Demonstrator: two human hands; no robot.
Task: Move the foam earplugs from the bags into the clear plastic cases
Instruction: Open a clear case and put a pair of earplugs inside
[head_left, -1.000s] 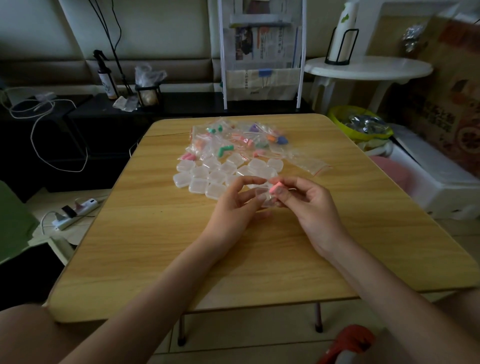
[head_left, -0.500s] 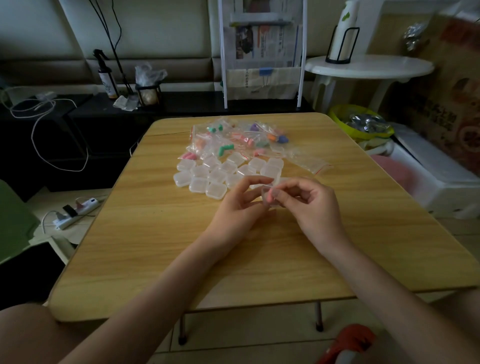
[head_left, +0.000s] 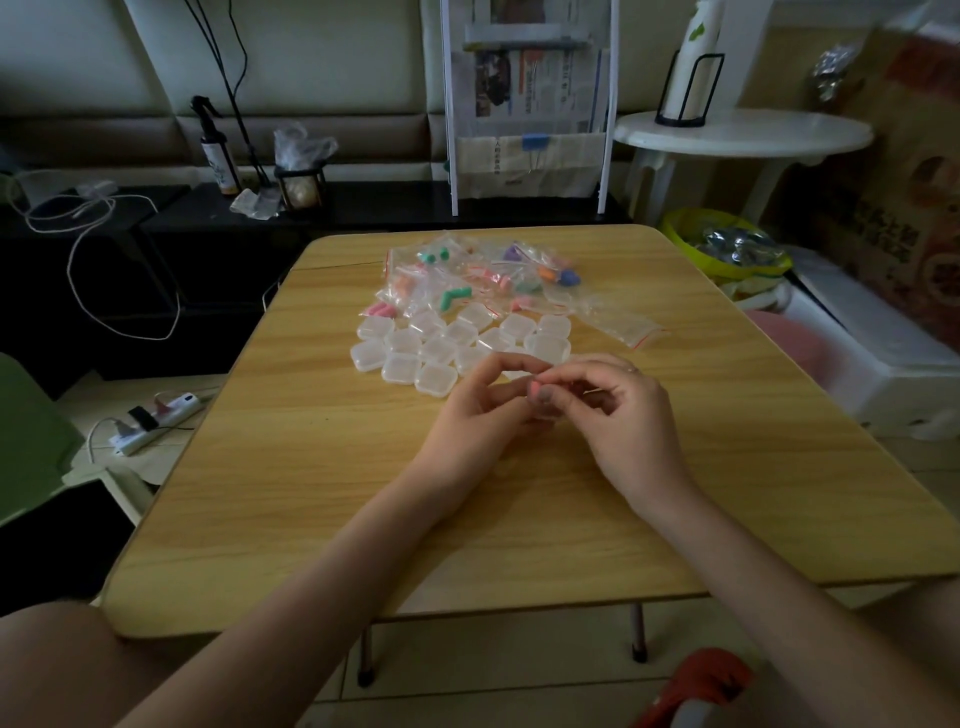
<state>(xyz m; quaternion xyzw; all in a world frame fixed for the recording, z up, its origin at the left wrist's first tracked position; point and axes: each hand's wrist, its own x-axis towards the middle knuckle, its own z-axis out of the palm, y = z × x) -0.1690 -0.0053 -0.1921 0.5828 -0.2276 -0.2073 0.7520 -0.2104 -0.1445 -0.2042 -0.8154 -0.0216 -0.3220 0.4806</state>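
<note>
We steady a clear case (head_left: 540, 413) in our left hand (head_left: 480, 410) so our right hand (head_left: 621, 415) can pinch the pink earplug (head_left: 535, 388) and press it inside.

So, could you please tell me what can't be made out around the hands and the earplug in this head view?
- Clear case at the fingertips: mostly hidden by the left hand and right hand; open or closed, cannot tell.
- Pink earplug: only its tip shows between the fingers; in the case or not is unclear.
- Bagged earplugs: too small and dim to count.
- Clear plastic cases: contents unreadable.
</note>
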